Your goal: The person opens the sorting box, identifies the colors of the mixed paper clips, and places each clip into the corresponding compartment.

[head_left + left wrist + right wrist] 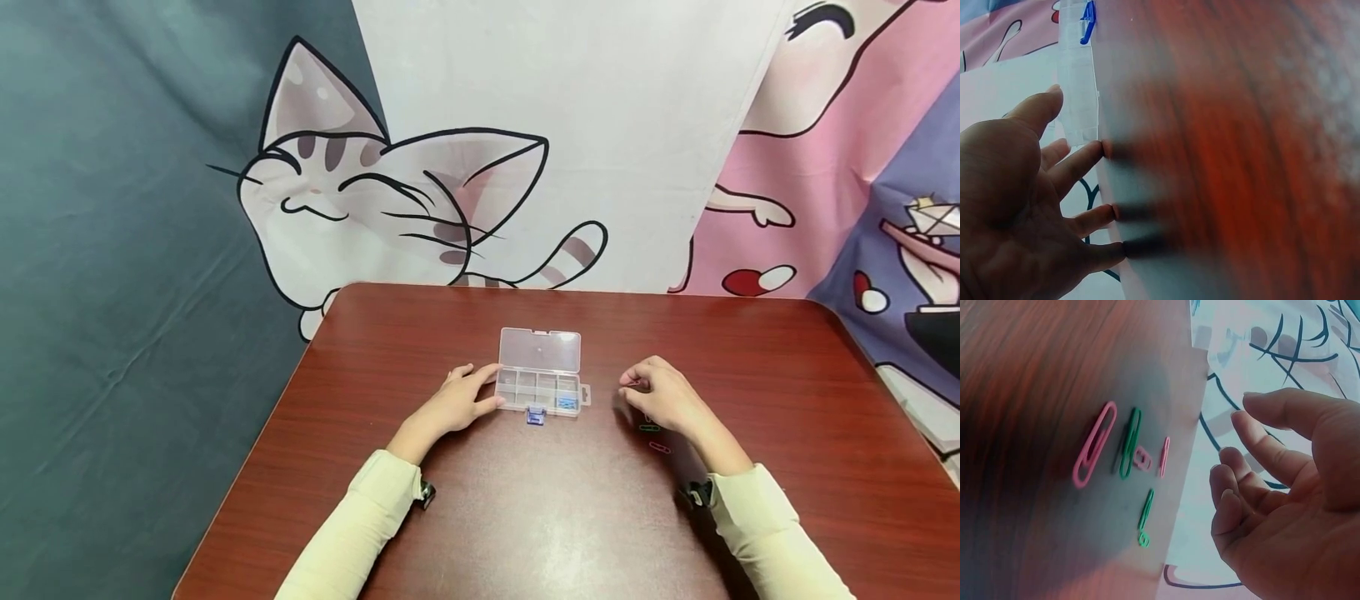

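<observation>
A clear plastic compartment box (538, 392) stands on the table with its lid (540, 350) raised at the back. Small blue pieces (567, 402) lie in its front right compartment, and a blue latch (535, 416) hangs at the front. My left hand (450, 404) is at the box's left end, fingers spread, thumb by the front corner. To the right, my right hand (663, 395) hovers over loose paper clips, thumb and forefinger close together with nothing visible between them in the right wrist view. Beneath it lie a pink paper clip (1094, 445) and a green paper clip (1130, 444).
Farther off on the table lie another green paper clip (1146, 509) and a small pink paper clip (1165, 456). The reddish-brown table (540, 517) ends at a cartoon-printed cloth (645, 150) behind it. A hang tab (586, 394) juts from the box's right end.
</observation>
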A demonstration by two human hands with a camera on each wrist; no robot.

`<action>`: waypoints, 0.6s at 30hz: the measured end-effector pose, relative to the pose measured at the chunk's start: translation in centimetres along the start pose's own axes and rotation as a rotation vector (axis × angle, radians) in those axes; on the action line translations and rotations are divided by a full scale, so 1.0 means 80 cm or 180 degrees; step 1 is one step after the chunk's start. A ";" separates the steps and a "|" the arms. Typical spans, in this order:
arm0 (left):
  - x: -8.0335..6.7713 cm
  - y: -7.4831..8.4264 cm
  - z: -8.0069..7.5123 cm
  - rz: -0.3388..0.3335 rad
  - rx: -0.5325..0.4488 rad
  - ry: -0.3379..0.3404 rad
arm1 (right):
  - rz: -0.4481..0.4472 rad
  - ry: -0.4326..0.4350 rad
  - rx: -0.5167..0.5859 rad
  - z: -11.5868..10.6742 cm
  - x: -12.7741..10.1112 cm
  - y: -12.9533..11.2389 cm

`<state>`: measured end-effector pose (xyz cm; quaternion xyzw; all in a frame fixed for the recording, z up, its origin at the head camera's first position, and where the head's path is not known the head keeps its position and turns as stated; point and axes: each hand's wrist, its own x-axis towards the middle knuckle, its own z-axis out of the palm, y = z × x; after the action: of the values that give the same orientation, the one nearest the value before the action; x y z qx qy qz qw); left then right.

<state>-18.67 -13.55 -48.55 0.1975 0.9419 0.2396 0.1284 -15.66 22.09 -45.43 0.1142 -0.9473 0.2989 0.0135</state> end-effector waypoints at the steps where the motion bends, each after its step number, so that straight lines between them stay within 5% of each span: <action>1: 0.000 0.000 0.000 0.0001 -0.0004 0.0008 | -0.0002 -0.0002 0.0004 -0.001 0.000 0.001; 18: -0.001 0.003 -0.003 0.0045 -0.0010 0.0021 | 0.0040 0.0058 -0.0014 -0.022 -0.014 0.028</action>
<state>-18.57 -13.50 -48.23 0.2032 0.9405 0.2426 0.1239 -15.19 25.12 -45.32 0.1055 -0.9485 0.2979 0.0204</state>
